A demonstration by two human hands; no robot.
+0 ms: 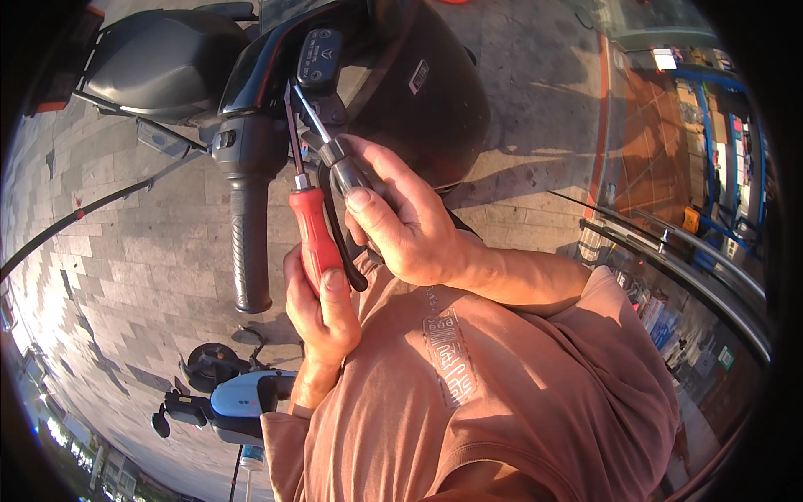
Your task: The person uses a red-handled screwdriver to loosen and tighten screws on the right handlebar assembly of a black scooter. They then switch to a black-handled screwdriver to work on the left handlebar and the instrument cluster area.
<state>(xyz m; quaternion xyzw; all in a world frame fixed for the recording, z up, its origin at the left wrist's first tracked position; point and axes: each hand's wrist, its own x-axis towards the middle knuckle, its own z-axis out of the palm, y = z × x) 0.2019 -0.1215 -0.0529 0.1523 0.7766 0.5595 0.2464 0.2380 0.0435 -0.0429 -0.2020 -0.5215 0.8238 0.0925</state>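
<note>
screwdrivers on handlebar switch (320, 55), red-handled (314, 234) in left hand (322, 309), black-handled (345, 171) in right hand (401, 222)

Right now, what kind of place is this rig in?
Most likely an outdoor pavement beside a shopfront, used for scooter repair. Grey paving bricks lie underfoot, the scooter handlebar is being worked on with two screwdrivers, and shop shelving stands at right.
</note>
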